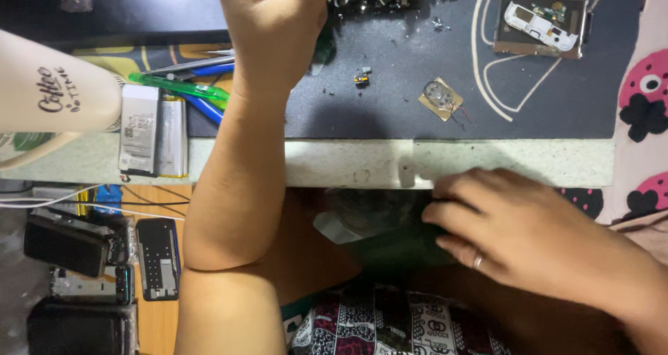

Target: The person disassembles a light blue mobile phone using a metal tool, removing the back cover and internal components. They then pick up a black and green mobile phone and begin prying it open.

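My left hand (275, 21) is raised over the dark work mat (390, 84), fingers curled into a fist at the top edge; whatever it may hold is hidden. My right hand (515, 230), a ring on one finger, sits below the table's pale front edge (362, 164), fingers reaching into a dark green bag or pouch (390, 237) on my lap. On the mat lie a small round speaker part on a tan square (440, 98), a tiny black and yellow component (361, 79), and an opened phone frame with a white board (541, 20).
A cream mug (49, 91) stands at the left. Two flat phone batteries (153, 138), a green tool (181, 87) and blue-handled tools (209, 105) lie beside it. Several phones and phone shells (76, 257) rest on a lower wooden surface at the left. Patterned cloth (643, 98) covers the right.
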